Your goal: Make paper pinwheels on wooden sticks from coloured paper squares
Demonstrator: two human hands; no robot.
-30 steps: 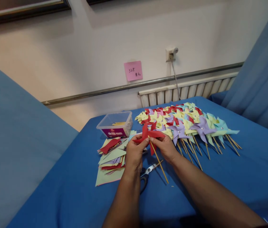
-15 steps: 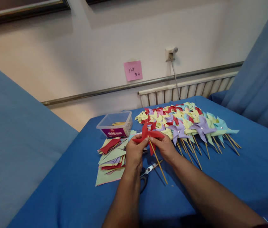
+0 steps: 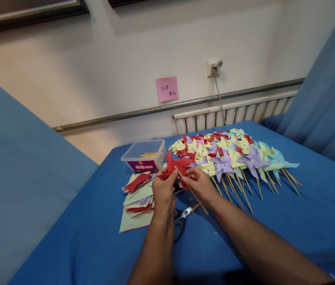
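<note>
Above the blue table (image 3: 96,237), the left hand (image 3: 164,192) pinches a red pinwheel (image 3: 183,162) near its stick's (image 3: 198,201) top. The right hand's (image 3: 201,185) fingers grasp it too, beyond the scissors (image 3: 180,222).

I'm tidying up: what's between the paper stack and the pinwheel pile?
In the head view: the left hand and right hand holding a red pinwheel and stick, plus scissors and something dark, mostly hidden.

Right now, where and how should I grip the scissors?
Best, I'd judge, by the dark handle loop, from the near right. The scissors look flat, that loop at their near end, with the blades angled away toward the held stick. The left forearm crowds the handles' left side.
</note>
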